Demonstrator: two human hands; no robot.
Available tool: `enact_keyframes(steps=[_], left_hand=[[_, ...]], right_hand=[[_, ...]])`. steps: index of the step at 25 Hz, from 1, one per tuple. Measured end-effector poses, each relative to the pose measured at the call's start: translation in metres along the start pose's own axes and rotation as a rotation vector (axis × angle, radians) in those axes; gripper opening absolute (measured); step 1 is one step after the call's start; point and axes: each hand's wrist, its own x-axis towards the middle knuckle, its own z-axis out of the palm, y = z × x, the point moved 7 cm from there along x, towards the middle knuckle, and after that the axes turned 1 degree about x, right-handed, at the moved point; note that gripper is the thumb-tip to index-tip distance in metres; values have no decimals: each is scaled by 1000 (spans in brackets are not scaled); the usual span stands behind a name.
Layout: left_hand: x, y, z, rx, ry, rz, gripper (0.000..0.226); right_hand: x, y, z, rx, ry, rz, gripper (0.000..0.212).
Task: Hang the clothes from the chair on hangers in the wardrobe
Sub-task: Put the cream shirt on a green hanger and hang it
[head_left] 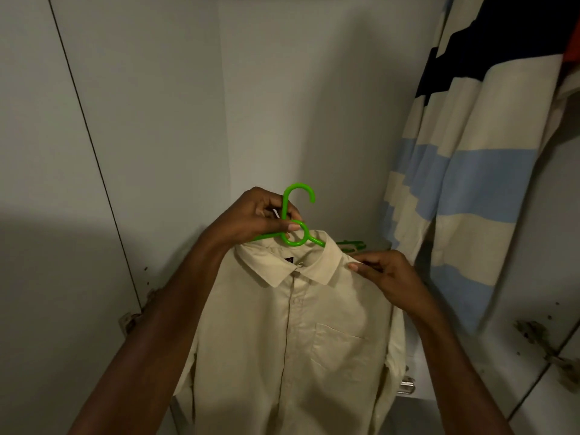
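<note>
Cream shirt (292, 340) hangs on green hanger (298, 215). Left hand (251, 218) grips the hook; right hand (386, 274) pinches the shoulder. Careless tugging could slide it off.

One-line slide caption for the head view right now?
Left hand grips a green hanger carrying a cream shirt; right hand pinches its shoulder, beside a hanging striped garment.

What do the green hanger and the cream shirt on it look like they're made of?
Green hanger: likely moulded plastic, going by its uniform bright colour, smooth rounded hook and slight sheen. Cream shirt: matte woven cloth, perhaps cotton; soft creases, stitched pocket, crisp collar.
</note>
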Motion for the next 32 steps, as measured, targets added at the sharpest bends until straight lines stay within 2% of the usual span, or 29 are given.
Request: enact_keyframes(steps=[2, 6, 8, 10, 12, 15, 17, 19, 21, 24, 27, 30, 32], left_hand=[[-2, -4, -5, 6, 42, -27, 20], [-12, -21, -31, -12, 114, -86, 18], [-14, -22, -43, 2, 104, -80, 19], [-10, -17, -39, 17, 29, -56, 20], [-4, -13, -28, 21, 3, -48, 19], [-1, -16, -16, 23, -5, -44, 19], [-4, -20, -20, -39, 25, -74, 24], [-18, -30, -35, -114, 75, -125, 37], [-42, -52, -50, -40, 50, -184, 47], [-78, -81, -60, -1, -3, -308, 29], [-83, -85, -71, -17, 142, -286, 21], [-76, -75, -71, 0, 147, -236, 22], [-72, -67, -71, -22, 118, -222, 22]], right_hand=[[-1, 7, -5, 80, 41, 15, 21], [-12, 26, -24, 31, 132, -5, 15], [-19, 27, -25, 81, 169, -7, 16], [-17, 24, -14, 94, 121, -12, 13], [-7, 15, 3, 53, 49, -52, 21], [7, 5, 20, -43, 37, -91, 8], [9, 6, 18, -25, 119, -97, 9], [5, 13, 8, -2, 202, -82, 12], [0, 18, -2, 2, 239, -71, 12], [-8, 24, -14, 21, 267, -8, 16], [-8, 31, -16, 11, 252, 65, 18], [-3, 36, -17, 32, 242, 125, 10], [-4, 43, -22, 31, 221, 152, 40]])
